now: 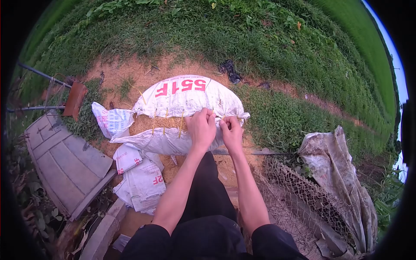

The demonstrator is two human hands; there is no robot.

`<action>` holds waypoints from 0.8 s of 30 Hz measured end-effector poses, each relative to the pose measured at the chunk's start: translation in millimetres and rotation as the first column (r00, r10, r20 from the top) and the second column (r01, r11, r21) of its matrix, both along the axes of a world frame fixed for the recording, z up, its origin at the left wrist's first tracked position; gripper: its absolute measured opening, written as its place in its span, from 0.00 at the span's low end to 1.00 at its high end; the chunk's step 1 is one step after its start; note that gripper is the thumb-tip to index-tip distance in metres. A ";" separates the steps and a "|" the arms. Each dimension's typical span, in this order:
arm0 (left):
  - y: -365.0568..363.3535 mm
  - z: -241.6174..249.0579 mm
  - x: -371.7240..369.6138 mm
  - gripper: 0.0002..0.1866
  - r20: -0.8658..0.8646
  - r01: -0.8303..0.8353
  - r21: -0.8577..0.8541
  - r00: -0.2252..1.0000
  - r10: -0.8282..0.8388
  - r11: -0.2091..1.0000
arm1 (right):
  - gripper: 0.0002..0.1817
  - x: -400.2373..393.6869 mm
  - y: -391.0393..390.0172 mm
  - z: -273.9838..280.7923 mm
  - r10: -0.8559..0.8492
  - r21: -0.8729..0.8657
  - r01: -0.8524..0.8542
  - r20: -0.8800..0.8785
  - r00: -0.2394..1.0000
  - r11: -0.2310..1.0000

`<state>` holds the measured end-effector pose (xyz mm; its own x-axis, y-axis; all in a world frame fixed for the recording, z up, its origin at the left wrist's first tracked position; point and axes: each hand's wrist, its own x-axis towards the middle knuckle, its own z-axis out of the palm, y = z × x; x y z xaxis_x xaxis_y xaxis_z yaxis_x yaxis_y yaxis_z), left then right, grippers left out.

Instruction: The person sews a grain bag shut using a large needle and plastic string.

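Note:
A full white sack (195,93) with red "551F" lettering lies on its side on the ground. Its long opening faces me, and brown husk-like grain (141,124) shows inside. Several yellow ties (181,123) cross the gap between the two edges. My left hand (203,128) is at the sack's opening, its fingers pinched at the upper edge; what they grip is too small to make out. Just right of it, my right hand (232,131) pinches near the sack's right end, fingers closed, the held part hidden.
Flattened white sacks (143,184) lie at the lower left, beside a grey panel (67,160). To the right are wire netting (303,195) and a dirty tarp (333,169). Grass (277,47) stretches beyond the sack, with a black scrap (230,71) on the soil.

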<state>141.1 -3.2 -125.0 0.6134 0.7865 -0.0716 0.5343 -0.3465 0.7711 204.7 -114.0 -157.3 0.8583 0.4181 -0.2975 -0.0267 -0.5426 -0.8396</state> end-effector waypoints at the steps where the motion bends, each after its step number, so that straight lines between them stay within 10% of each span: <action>1: -0.4 0.2 -0.5 0.06 0.012 -0.006 0.003 1.000 0.006 1.000 | 0.06 1.4 -2.1 -0.8 0.002 0.001 -0.002 0.001 1.000 1.000; 13: 3.0 14.8 -21.6 0.05 0.010 0.150 0.051 0.988 -0.151 0.987 | 0.10 -2.1 -5.1 24.9 0.019 0.146 -0.045 0.173 0.985 0.988; 18: -5.3 20.6 -25.9 0.05 -0.044 0.199 0.029 0.979 -0.198 0.980 | 0.13 8.0 3.0 12.6 0.344 -0.118 -0.345 0.596 0.725 0.931; 24: -18.8 20.3 -32.0 0.05 0.006 0.120 0.069 0.993 -0.121 0.990 | 0.15 11.7 -7.6 9.7 0.381 -0.137 -0.400 0.675 0.632 0.906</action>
